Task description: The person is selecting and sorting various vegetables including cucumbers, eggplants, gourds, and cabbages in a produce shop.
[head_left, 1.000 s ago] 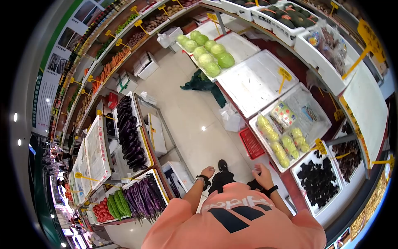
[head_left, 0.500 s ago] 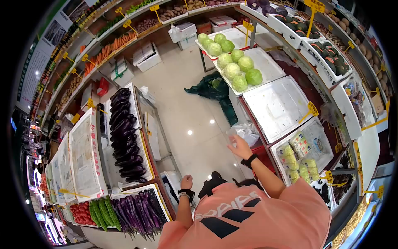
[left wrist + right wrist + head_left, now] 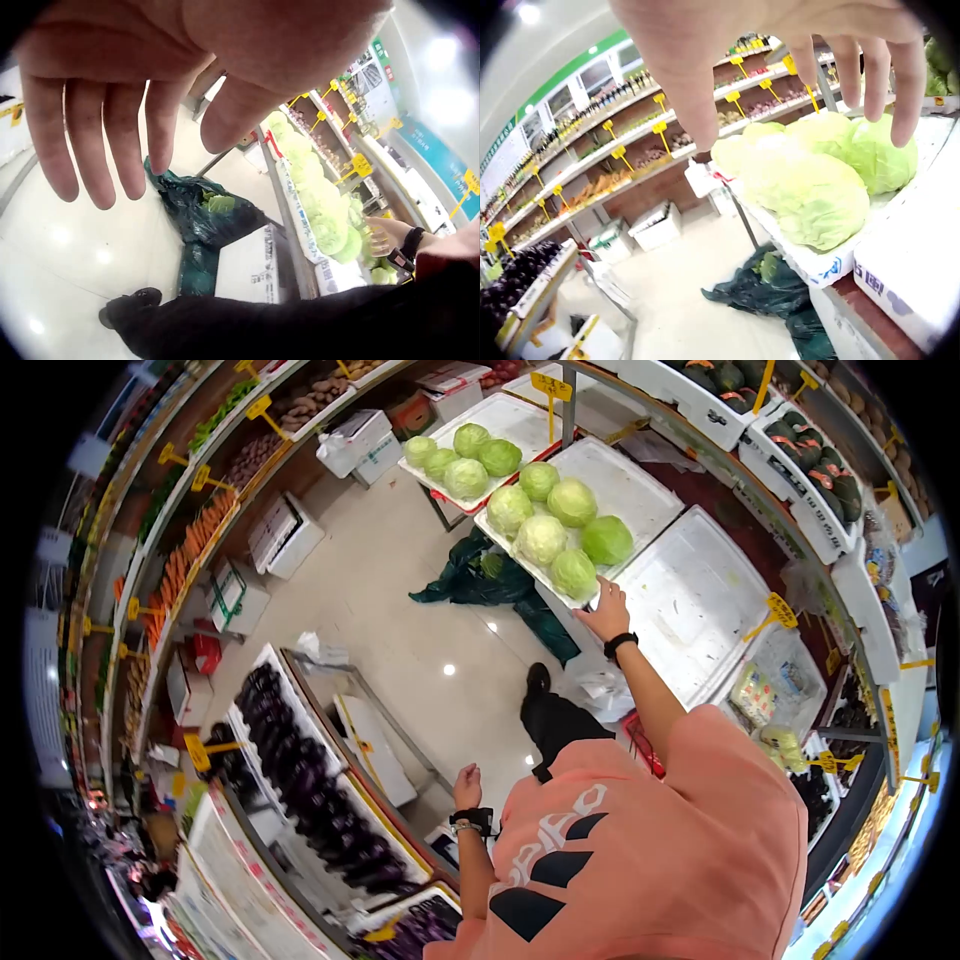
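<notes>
Pale green cabbages (image 3: 541, 540) lie in white foam trays at the corner of the stand. My right hand (image 3: 605, 611) reaches to the near edge of that tray, beside the closest cabbage (image 3: 573, 573). Seen from the right wrist, its fingers (image 3: 847, 71) are spread and extended above a large cabbage (image 3: 817, 201), the thumb apart on the left, with nothing in the grasp. Low at my side hangs my left hand (image 3: 467, 788), holding nothing. Its fingers (image 3: 120, 142) are loosely extended in the left wrist view.
A dark green plastic bag (image 3: 470, 582) with leaves inside lies on the floor below the cabbages. To the right is a bare white tray (image 3: 695, 600). Eggplants (image 3: 310, 760) fill a stand on the left, with a metal rail (image 3: 385, 715) along its side. A white plastic bag (image 3: 595, 685) hangs near my leg.
My right hand has moved forward from beside my body to the cabbage tray. My body has stepped nearer the cabbages and the view has turned. The left hand stays low.
</notes>
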Action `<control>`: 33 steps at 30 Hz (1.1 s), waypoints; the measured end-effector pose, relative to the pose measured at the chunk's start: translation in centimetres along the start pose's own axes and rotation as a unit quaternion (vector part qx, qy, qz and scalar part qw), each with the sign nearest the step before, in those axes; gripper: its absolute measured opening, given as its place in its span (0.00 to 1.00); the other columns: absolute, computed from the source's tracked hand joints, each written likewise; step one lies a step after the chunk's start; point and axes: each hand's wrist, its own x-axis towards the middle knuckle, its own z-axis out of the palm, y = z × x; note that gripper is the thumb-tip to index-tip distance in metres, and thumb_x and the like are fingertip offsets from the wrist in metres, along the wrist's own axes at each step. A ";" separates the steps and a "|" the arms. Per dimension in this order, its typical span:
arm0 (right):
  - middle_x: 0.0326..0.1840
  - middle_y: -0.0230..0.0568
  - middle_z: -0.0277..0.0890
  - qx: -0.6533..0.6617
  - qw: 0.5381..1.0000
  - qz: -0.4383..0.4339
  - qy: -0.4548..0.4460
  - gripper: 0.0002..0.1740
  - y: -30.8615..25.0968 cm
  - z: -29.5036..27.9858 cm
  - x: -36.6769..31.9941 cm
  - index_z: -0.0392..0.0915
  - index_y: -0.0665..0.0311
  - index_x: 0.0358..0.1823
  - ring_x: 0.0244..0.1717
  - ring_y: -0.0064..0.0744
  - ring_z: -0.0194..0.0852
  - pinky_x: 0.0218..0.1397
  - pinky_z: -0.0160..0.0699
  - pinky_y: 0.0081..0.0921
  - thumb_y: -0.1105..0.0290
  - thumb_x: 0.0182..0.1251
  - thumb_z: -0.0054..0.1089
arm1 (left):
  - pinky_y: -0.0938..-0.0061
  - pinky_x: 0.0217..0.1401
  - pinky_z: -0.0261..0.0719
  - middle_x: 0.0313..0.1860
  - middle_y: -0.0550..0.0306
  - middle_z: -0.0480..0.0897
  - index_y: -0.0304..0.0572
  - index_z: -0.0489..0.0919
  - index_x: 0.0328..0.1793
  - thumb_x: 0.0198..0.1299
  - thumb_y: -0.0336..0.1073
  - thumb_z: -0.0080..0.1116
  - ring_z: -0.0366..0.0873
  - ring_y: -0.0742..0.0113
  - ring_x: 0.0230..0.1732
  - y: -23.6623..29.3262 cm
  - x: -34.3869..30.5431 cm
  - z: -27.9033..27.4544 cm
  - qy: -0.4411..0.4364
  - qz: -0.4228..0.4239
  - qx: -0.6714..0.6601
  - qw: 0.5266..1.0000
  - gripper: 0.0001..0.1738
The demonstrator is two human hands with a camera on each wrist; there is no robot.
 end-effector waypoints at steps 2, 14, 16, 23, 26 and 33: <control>0.69 0.55 0.61 -0.043 0.996 0.065 -0.034 0.56 -0.3 3.2 4.9 0.59 0.51 0.73 0.67 0.59 0.61 0.60 0.76 0.49 0.48 0.42 0.79 | 0.68 0.57 0.78 0.50 0.49 0.86 0.40 0.80 0.59 0.68 0.43 0.57 0.83 0.61 0.52 0.9 3.8 -2.1 -0.009 -0.009 0.040 0.999 0.19; 0.75 0.56 0.50 -0.094 0.957 0.233 -0.146 0.61 -1.2 10.2 12.6 0.53 0.43 0.77 0.72 0.68 0.52 0.59 0.79 0.55 0.51 0.41 0.82 | 0.70 0.52 0.79 0.47 0.51 0.85 0.37 0.80 0.58 0.69 0.42 0.57 0.82 0.66 0.47 16.0 24.2 -8.7 -0.056 0.010 0.056 0.997 0.19; 0.72 0.56 0.54 -0.078 0.965 0.211 -0.136 0.59 -1.0 9.6 12.1 0.55 0.45 0.75 0.69 0.67 0.55 0.57 0.80 0.55 0.52 0.40 0.81 | 0.69 0.52 0.79 0.47 0.50 0.85 0.37 0.80 0.58 0.69 0.42 0.57 0.82 0.65 0.47 18.7 27.9 -8.2 -0.106 0.031 0.091 0.990 0.19; 0.63 0.55 0.62 -0.042 0.931 0.360 0.040 0.56 -1.4 1.6 7.7 0.60 0.50 0.71 0.61 0.64 0.61 0.59 0.75 0.53 0.53 0.37 0.81 | 0.62 0.52 0.81 0.48 0.45 0.86 0.38 0.81 0.57 0.67 0.43 0.57 0.85 0.52 0.48 29.3 42.7 -2.6 -0.248 0.188 0.273 0.910 0.19; 0.62 0.56 0.64 -0.079 0.886 0.451 0.073 0.57 3.1 2.4 7.2 0.59 0.52 0.72 0.59 0.65 0.64 0.62 0.72 0.53 0.54 0.37 0.81 | 0.60 0.53 0.81 0.49 0.43 0.85 0.38 0.80 0.56 0.66 0.41 0.56 0.84 0.47 0.49 36.8 46.7 0.7 -0.309 0.274 0.338 0.846 0.18; 0.66 0.57 0.63 -0.081 0.830 0.536 0.130 0.58 6.6 6.8 7.4 0.58 0.49 0.73 0.63 0.66 0.63 0.62 0.73 0.54 0.53 0.36 0.81 | 0.62 0.53 0.80 0.52 0.43 0.83 0.38 0.78 0.57 0.67 0.39 0.55 0.83 0.49 0.50 47.6 48.3 6.8 -0.419 0.372 0.339 0.756 0.17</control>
